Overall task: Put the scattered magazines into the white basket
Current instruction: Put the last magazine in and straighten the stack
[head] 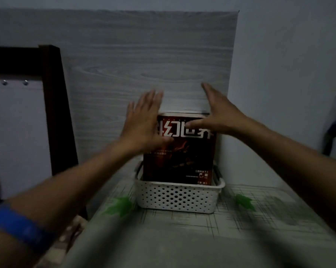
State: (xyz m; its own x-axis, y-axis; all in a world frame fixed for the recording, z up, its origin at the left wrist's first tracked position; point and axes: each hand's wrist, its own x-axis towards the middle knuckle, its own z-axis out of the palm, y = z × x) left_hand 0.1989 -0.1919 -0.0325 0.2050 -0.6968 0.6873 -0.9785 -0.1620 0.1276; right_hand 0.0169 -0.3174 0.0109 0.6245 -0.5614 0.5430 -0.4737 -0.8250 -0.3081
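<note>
A white perforated basket (179, 198) stands on the table against the back board. Several magazines (184, 157) stand upright in it, the front one dark red with large white characters. My left hand (144, 120) is spread flat at the upper left edge of the stack, fingers apart. My right hand (219, 115) hovers open at the upper right corner, its thumb across the front cover. Neither hand grips anything.
The table (182, 238) has a cloth with grey lines and green leaf prints. A grey wood-grain board (134, 55) leans behind the basket. A dark wooden frame (53, 105) stands to the left, a wall to the right.
</note>
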